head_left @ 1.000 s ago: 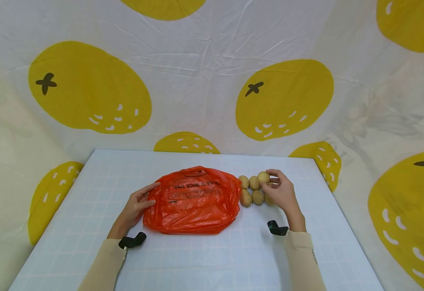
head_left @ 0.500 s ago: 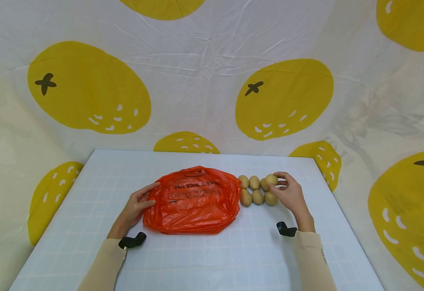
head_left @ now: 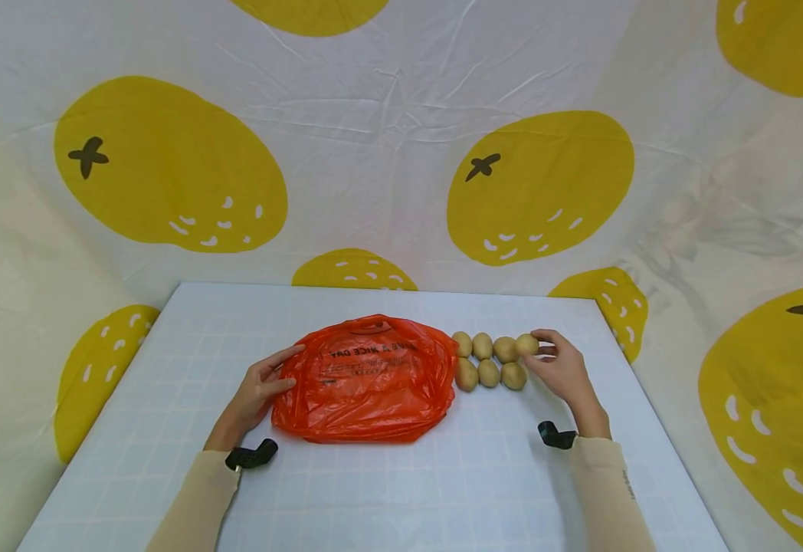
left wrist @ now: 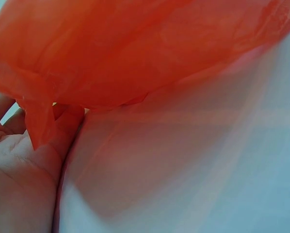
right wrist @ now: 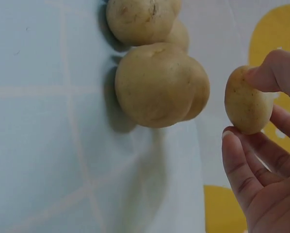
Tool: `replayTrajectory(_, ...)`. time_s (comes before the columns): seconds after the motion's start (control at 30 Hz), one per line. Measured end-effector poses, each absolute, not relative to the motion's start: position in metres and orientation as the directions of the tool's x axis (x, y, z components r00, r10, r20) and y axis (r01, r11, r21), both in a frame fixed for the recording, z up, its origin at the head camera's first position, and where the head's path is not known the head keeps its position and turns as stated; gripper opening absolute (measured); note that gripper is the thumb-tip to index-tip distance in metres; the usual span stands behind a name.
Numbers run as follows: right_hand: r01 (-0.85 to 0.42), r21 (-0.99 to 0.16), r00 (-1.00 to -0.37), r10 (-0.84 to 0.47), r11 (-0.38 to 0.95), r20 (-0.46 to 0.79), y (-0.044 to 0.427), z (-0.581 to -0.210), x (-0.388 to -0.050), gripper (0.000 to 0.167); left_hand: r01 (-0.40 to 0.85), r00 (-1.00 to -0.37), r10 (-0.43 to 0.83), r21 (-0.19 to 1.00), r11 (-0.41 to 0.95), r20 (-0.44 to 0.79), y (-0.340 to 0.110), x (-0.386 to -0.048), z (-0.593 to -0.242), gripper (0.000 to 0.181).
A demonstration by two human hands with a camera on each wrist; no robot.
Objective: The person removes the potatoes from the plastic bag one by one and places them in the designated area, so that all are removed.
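Observation:
My left hand (head_left: 258, 395) rests against the left side of a crumpled red plastic bag (head_left: 367, 383), thumb and forefinger extended along it. In the left wrist view a strip of the bag (left wrist: 38, 121) hangs over the palm; some fingers are hidden by the plastic. My right hand (head_left: 563, 372) pinches a potato (right wrist: 247, 99) between thumb and fingertips, raised off the table in the right wrist view. It is at the right end of the far row of potatoes (head_left: 482, 346). A nearer row of potatoes (head_left: 489, 373) lies just below, beside the bag's right edge.
A pale checked cloth covers the table (head_left: 388, 491). Behind it and at both sides hangs a white curtain (head_left: 374, 176) printed with large yellow fruit. A black wrist camera (head_left: 251, 455) sits at the left wrist and another black camera (head_left: 556, 435) at the right.
My right hand has moved right with the potato, from above the far row to its right end, uncovering the potatoes beneath. The left hand and the bag have stayed put.

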State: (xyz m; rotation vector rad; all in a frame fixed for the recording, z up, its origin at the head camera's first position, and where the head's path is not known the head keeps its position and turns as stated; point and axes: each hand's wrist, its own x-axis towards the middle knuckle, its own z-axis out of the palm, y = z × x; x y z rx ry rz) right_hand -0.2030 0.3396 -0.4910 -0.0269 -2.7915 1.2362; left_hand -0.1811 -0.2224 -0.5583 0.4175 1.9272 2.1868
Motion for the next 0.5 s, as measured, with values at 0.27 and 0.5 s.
replayTrajectory(0.27,0.031,-0.725,-0.998,0.058,0.688,0.012,0.350,-0.498,-0.207,0.058,0.033,-0.942,0.328,0.992,-0.122,0.072,-0.222,-0.180,-0.557,0.065)
replayTrajectory(0.5,0.077,-0.737,-0.996,0.092,0.672,-0.020,0.358,-0.506,-0.212,0.059,0.023,-0.944,0.324,0.992,-0.122,0.061,-0.222,-0.180,-0.557,0.064)
